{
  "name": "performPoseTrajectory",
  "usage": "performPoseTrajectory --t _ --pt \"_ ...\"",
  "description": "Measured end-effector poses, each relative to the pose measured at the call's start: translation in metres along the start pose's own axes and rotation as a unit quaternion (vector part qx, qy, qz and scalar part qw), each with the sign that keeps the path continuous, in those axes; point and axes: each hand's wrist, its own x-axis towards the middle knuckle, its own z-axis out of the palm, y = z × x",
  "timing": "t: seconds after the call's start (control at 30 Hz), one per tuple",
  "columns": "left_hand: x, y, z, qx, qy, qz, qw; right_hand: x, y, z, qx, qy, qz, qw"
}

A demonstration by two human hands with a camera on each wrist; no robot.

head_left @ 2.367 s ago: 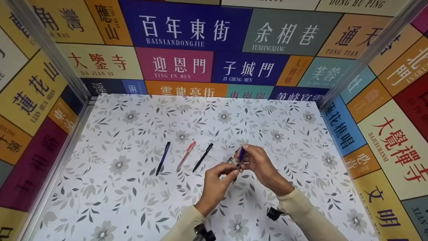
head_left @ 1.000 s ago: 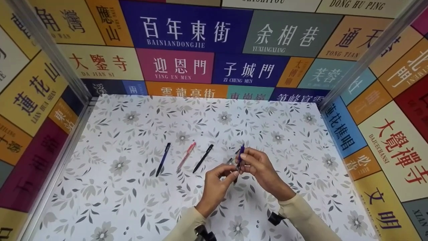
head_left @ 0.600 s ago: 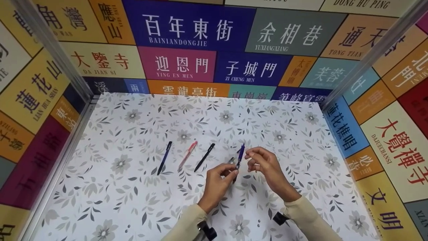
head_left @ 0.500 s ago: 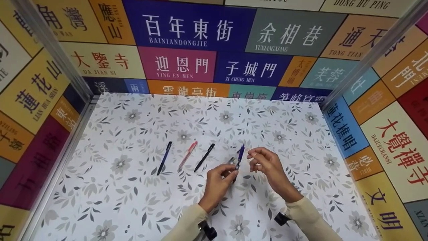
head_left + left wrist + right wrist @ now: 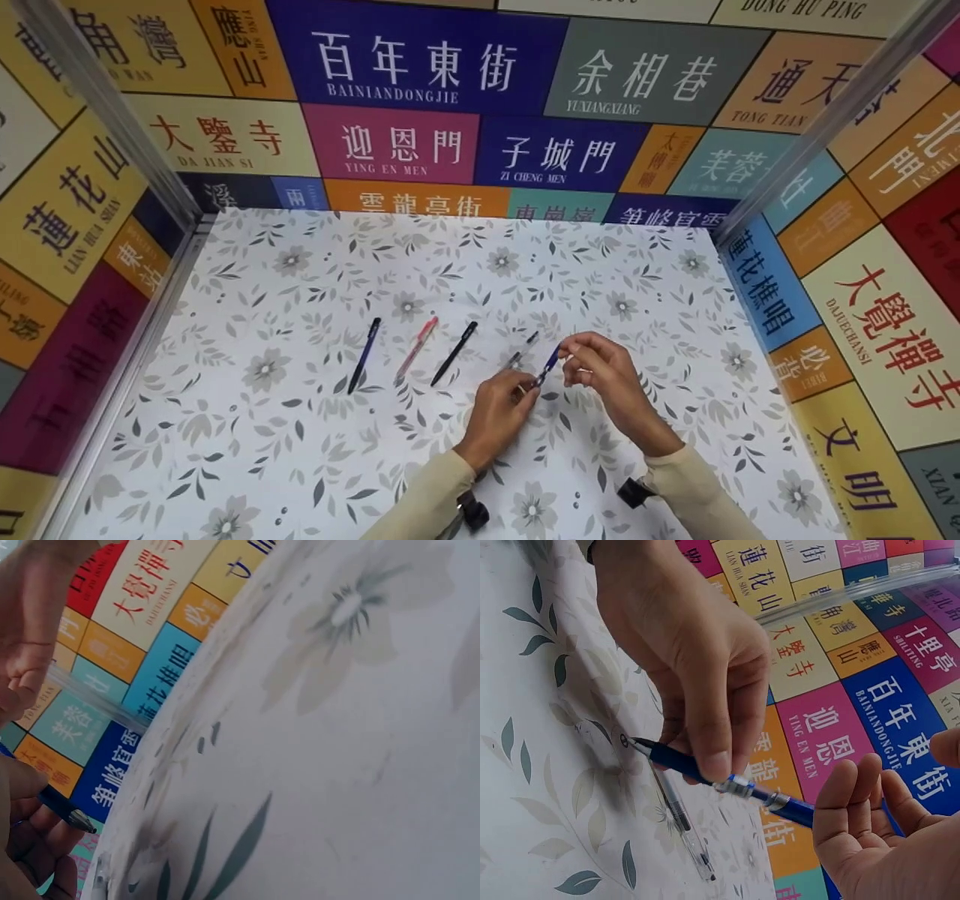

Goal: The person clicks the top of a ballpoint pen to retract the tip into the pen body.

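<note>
We saw a blue pen [image 5: 547, 367], a red pen [image 5: 417, 349], a black pen [image 5: 454, 352], and a white surface [image 5: 262, 450] with grey floral print.

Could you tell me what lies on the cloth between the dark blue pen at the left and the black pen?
In the head view, one red pen lies between the dark blue pen and the black pen, apart from both, on the floral cloth.

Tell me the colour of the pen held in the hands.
Blue, with a silver band; the pen shows best in the right wrist view.
</note>
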Motion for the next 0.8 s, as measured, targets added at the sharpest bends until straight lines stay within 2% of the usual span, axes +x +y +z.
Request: performPoseTrajectory --t 0.13,0.3,0.63,0.8 --pt "0.000 -0.002 0.006 0.053 -0.004 0.030 0.9981 -0.001 0.001 -0.001 -0.003 -0.003 0.003 1.000" --pt "0.001 -0.006 0.014 0.117 -0.001 0.056 0.9915 -0.003 0.001 -0.002 -0.004 -0.002 0.008 1.000" --pt "0.006 -0.016 0.025 0.190 -0.001 0.100 0.9767 -0.003 0.004 -0.004 -0.002 0.000 0.005 1.000" --pt "0.008 -0.020 0.029 0.220 -0.015 0.103 0.9700 -0.002 0.006 -0.004 0.008 0.000 0.011 1.000"
